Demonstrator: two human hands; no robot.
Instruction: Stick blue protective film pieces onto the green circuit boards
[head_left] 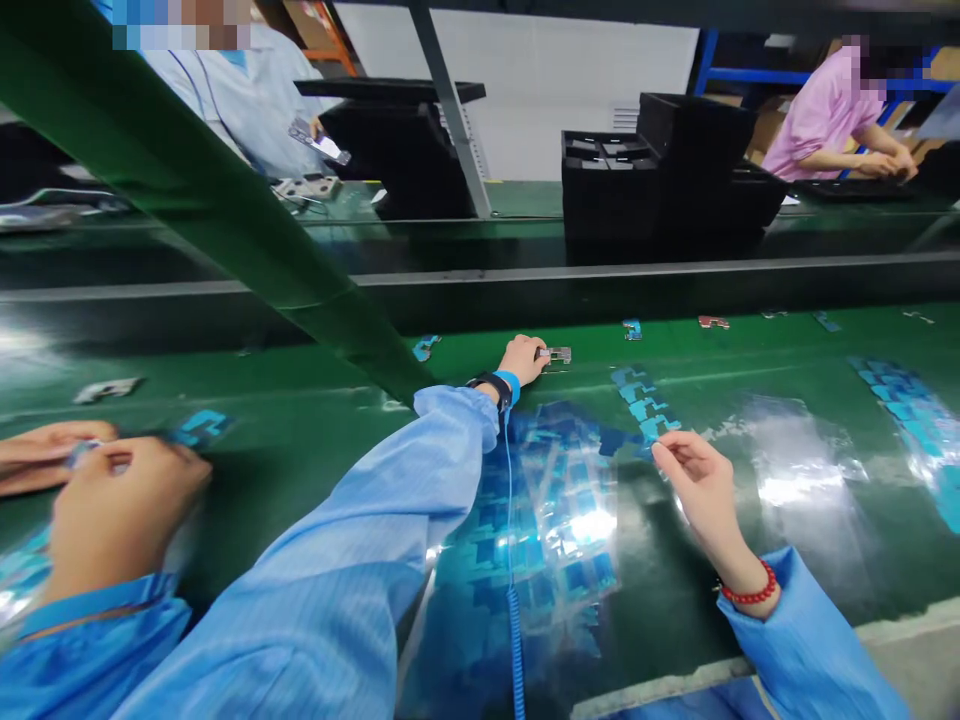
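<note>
My left hand (523, 358) reaches far forward on the green bench, its fingers closed on a small metal bracket-like plate (558, 355). A wrist strap with a coiled blue cord (515, 640) is around that wrist. To the right, my right hand (699, 482) pinches the near end of a blue film piece (649, 446), beside a column of overlapping blue cut-out films (642, 398). Between my arms lies a clear plastic sheet (555, 530) with many blue cut-outs on it.
A co-worker's hands (120, 490) handle a small part at left, near another metal plate (109, 390). Small parts, one reddish (713, 322), lie along the bench's back. A green post (225, 230) slants across the left. Black boxes (645, 180) stand behind; two people work there.
</note>
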